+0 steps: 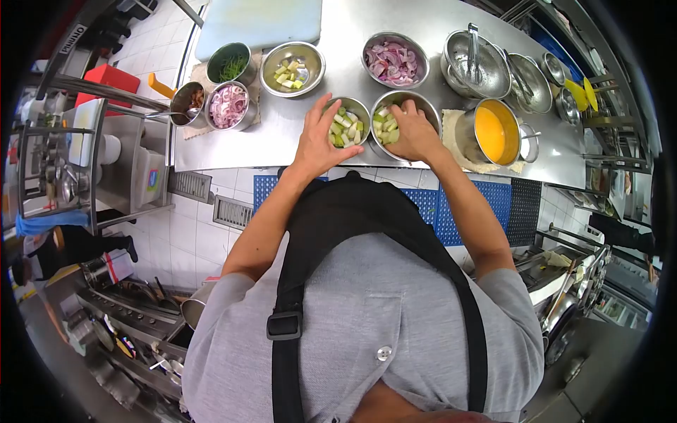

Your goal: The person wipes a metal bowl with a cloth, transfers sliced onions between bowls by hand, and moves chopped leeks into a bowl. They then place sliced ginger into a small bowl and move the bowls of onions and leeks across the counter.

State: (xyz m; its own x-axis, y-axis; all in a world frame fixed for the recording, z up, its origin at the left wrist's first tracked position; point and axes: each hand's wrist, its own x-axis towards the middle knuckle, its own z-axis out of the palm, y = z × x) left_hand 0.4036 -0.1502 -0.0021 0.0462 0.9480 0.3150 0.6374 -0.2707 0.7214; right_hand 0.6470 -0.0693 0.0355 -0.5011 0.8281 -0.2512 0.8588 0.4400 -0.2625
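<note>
My left hand [319, 141] is curved around the near-left side of a small metal container of green and white chopped pieces [346, 125], thumb along its front rim. Beside it on the right stands a metal bowl with similar pieces [384, 125]. My right hand [415, 134] reaches into that bowl, fingertips down among the pieces; what they grip is hidden. Behind are a bowl of sliced purple onion [392, 62] and a bowl with a few pale green chunks [290, 75].
At the left stand containers of chopped onion [228, 106], green herbs [233, 67] and brown bits [189, 102]. A pot of orange liquid [493, 132] and metal strainers [478, 67] are at the right. A white cutting board [257, 27] lies behind.
</note>
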